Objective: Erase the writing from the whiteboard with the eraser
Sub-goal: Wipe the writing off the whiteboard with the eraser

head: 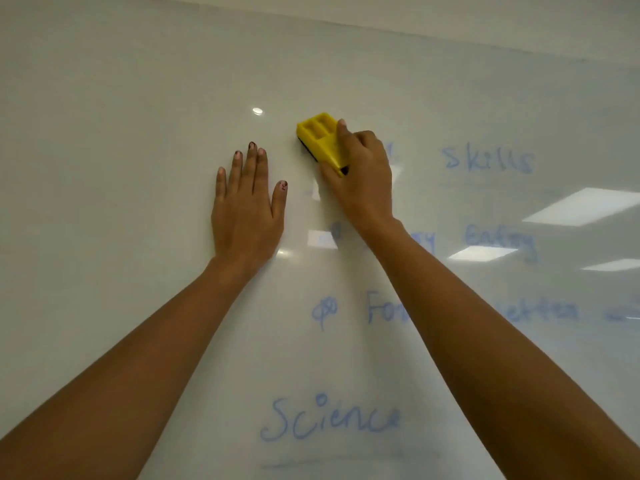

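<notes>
A white whiteboard (121, 150) fills the view. Blue writing (488, 160) runs down its right half: "Skills", "Eating", a partly hidden line starting "Fo", and "Science" (329, 419) underlined lower down. My right hand (360, 174) grips a yellow eraser (320, 135) with a dark pad, pressed to the board just left of the top line. My arm hides parts of the words. My left hand (247, 209) lies flat on the board, fingers straight, left of the eraser.
The board's top edge (381, 29) runs across the upper view with a plain wall above. Ceiling light reflections (581, 206) shine on the board's right side. The left half of the board carries no writing.
</notes>
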